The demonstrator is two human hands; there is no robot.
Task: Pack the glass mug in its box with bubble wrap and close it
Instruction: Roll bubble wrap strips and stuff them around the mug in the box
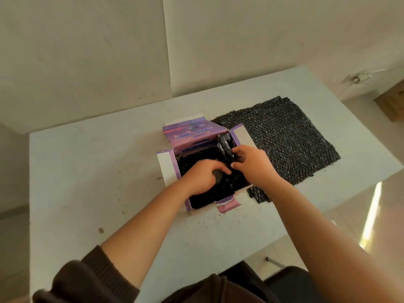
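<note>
Both hands in box (168, 138), frame centre. Left hand (202, 176) curled, pressing black bubble wrap (205, 194); right hand (251, 164) pinching wrap edge. Mug hidden; likely fragile, grip through padding.

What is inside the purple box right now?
Black bubble wrap fills the purple box, with the left hand and right hand both gripping it. No glass mug shows; the wrap and hands would cover it.
</note>
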